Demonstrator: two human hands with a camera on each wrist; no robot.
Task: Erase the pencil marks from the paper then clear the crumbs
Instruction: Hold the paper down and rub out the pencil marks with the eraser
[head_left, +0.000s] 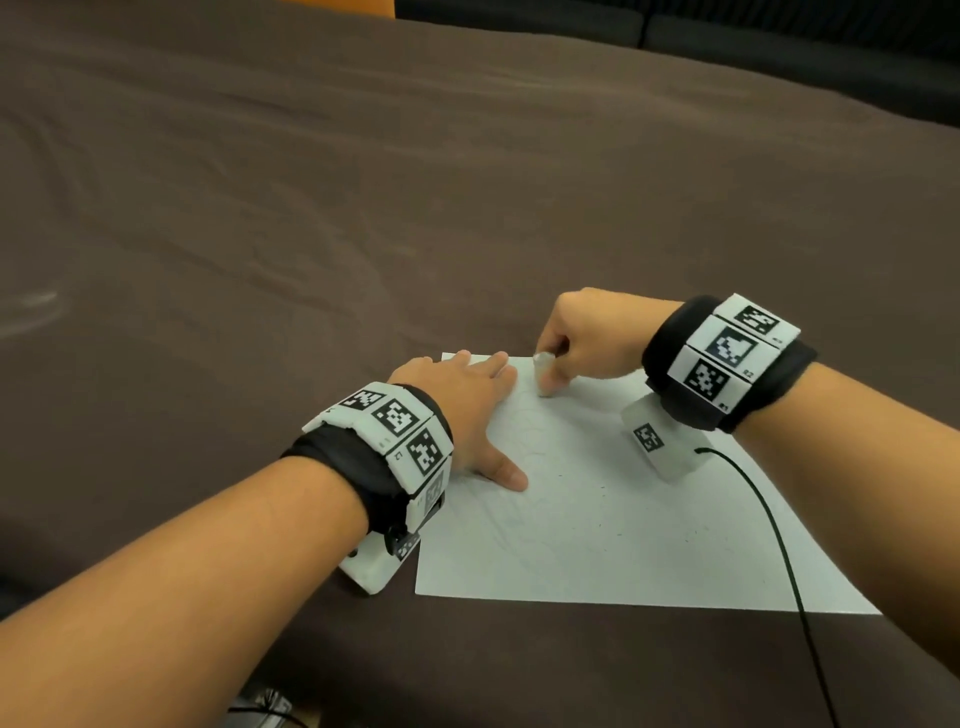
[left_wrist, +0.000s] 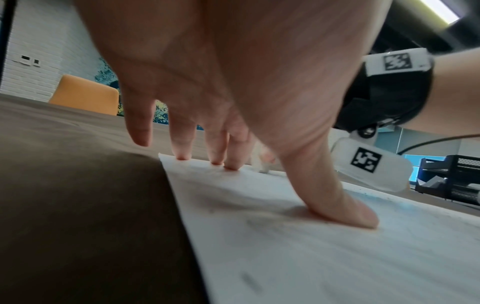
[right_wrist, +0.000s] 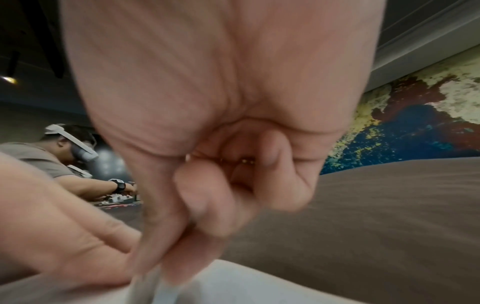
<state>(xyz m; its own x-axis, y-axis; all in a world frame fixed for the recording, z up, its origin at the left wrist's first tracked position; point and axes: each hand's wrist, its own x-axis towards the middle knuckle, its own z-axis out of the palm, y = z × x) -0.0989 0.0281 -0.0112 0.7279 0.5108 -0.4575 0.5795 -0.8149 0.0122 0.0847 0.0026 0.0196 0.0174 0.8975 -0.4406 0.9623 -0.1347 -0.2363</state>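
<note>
Left hand (head_left: 462, 410): laid flat on the paper's (head_left: 623, 530) left margin, fingers straight and spread, fingertips (left_wrist: 182, 157) pressing near the far left corner, thumb (left_wrist: 345, 207) splayed toward the sheet's middle; nothing gripped, sheet pinned only. Paper: white, lying on the brown cloth-covered desk (head_left: 363, 208) toward its near edge, slightly askew. Pencil marks (head_left: 524, 431): faint grey lines visible beside the left hand and running toward the near left part of the sheet; extent hard to judge, too pale to read. Crumbs (head_left: 602, 488): small dark specks scattered over the middle and right of the sheet, none swept off as far as visible. Eraser (head_left: 543, 376): pale, stub-shaped, upright, lower end touching the paper close to the far edge, just beside the left fingertips. Right hand (head_left: 587, 338): fingers curled, thumb and forefinger pinching the eraser; remaining fingers tucked into the palm in the right wrist view, which is blurred. Black cable (head_left: 779, 540): trailing from the right wristband across the sheet's right side and off the near edge. Progress, as judged: erasing under way, probably past the midpoint, with the far portion being worked and faint lines left near the left margin; crumb clearing not yet started.
</note>
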